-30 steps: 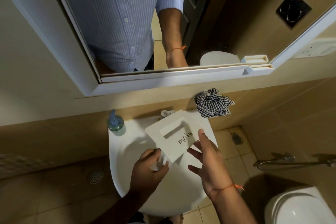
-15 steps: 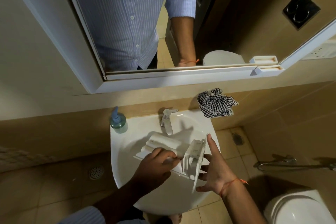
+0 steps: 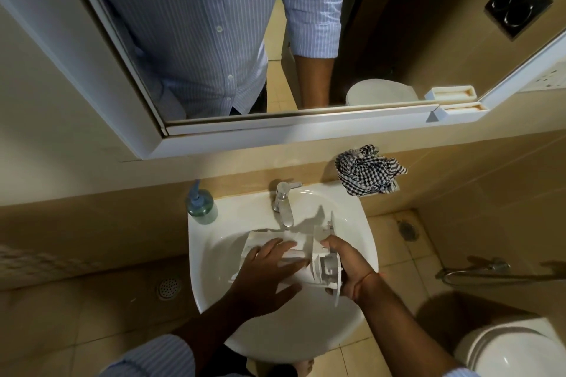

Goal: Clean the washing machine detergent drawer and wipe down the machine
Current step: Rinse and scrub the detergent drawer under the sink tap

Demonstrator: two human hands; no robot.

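A white plastic detergent drawer (image 3: 301, 257) is held over the white ceramic basin (image 3: 361, 223). Its front end is grasped by the right hand (image 3: 349, 269). The left hand (image 3: 269, 275) is laid flat on it, fingers spread.

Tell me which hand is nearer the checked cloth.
Right. The right hand grips the drawer end below the checked cloth; the left hand lies flat farther left.

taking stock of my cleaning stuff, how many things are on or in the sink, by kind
detergent drawer, held in the sink by left hand and right hand: 1
soap dispenser bottle: 1
checked cloth: 1
tap: 1
total: 4
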